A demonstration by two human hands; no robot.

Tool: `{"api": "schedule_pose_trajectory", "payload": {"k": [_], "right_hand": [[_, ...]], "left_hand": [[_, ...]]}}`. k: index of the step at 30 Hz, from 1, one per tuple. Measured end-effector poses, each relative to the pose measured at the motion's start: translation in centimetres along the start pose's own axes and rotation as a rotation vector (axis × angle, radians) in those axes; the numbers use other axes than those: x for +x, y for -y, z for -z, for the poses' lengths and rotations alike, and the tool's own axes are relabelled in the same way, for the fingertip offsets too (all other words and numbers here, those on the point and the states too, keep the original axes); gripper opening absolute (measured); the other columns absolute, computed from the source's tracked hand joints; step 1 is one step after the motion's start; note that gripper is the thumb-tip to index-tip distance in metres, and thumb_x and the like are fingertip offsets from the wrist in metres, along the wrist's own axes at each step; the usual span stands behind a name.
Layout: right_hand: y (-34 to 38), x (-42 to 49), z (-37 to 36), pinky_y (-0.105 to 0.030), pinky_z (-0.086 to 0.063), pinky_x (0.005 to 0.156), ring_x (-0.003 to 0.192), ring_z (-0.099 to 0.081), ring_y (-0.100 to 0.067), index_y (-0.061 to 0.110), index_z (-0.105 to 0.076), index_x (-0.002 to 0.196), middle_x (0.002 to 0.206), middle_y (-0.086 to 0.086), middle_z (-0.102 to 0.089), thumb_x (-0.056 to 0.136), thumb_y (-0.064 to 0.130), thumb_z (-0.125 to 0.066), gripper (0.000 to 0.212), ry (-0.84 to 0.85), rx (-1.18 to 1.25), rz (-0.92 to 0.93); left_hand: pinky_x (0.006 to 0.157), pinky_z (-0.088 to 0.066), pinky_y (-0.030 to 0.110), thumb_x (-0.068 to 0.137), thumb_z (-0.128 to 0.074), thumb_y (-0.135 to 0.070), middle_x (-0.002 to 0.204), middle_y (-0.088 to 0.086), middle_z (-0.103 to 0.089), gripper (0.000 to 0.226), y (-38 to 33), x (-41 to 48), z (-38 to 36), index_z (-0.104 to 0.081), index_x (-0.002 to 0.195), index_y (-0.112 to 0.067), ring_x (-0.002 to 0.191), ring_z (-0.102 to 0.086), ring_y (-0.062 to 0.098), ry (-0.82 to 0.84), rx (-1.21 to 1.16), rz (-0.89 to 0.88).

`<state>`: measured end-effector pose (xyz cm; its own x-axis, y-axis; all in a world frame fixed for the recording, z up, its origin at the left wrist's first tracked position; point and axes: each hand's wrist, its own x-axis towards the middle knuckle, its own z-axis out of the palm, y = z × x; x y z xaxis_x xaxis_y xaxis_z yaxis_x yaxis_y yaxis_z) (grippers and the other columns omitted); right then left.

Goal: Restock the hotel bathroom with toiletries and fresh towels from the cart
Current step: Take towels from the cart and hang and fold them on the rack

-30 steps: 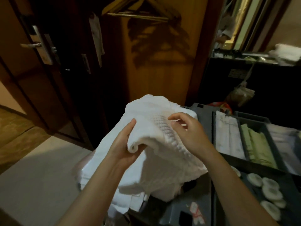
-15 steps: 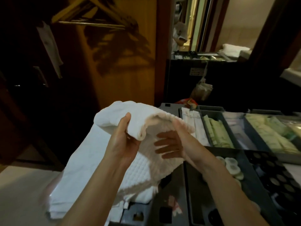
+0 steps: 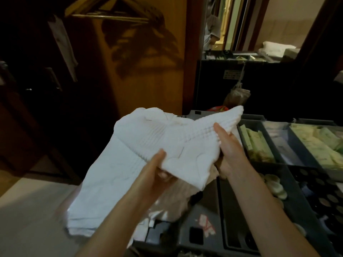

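The hands, left hand (image 3: 156,170) and right hand (image 3: 229,147), both grip a white waffle-weave towel (image 3: 167,134), half-folded and rumpled.

Both bare forearms reach forward. The left hand (image 3: 157,169) pinches the white towel (image 3: 167,138), thumb above its fingers. The right hand (image 3: 230,151) grips it likewise, thumb on top.

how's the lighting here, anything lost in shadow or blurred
Head view: dim, warm light; the white towel is brightest, its weave readable; the left side is nearly black; the hanger throws a hard shadow on the wood panel; cart trays look soft.
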<state>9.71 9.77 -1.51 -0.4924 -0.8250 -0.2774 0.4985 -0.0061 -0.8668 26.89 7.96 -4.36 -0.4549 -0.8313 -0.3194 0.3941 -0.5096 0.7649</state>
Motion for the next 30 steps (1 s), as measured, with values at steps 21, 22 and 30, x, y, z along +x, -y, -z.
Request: {"api": "schedule_pose_trajectory", "payload": {"k": [21,22,30], "right_hand": [[5.3,7.2,-2.3,-0.028,-0.056,0.058,0.094,-0.068,-0.025,0.011,-0.055,0.127,0.113,-0.014,-0.067,0.090,0.038,-0.056,0.045,0.111,0.022,-0.009],[5.6,7.6,-3.0,-0.028,-0.056,0.057,0.092,-0.069,-0.025,0.010,-0.055,0.125,0.110,-0.014,-0.068,0.090,0.035,-0.057,0.043,0.136,0.002,-0.008],[1.7,12.5,-5.2,-0.039,-0.053,0.079,0.086,-0.063,-0.030,0.001,-0.054,0.120,0.108,-0.016,-0.064,0.092,0.024,-0.058,0.036,0.116,-0.532,-0.082]], "left_hand": [[0.101,-0.040,0.045,0.097,-0.039,-0.041,0.131,0.016,-0.054,0.050,-11.4,7.4,-0.2,-0.045,0.131,-0.005,0.118,-0.053,0.030,-0.074,-0.495,-0.314],[0.104,-0.040,0.045,0.097,-0.038,-0.042,0.131,0.015,-0.055,0.052,-11.4,7.0,0.3,-0.044,0.134,-0.006,0.120,-0.053,0.029,-0.071,-0.485,-0.356],[0.073,-0.048,0.040,0.096,-0.045,-0.030,0.116,0.014,-0.063,0.042,-6.4,4.5,6.0,-0.048,0.130,-0.005,0.096,-0.062,0.026,-0.271,-0.558,-0.235]]}}
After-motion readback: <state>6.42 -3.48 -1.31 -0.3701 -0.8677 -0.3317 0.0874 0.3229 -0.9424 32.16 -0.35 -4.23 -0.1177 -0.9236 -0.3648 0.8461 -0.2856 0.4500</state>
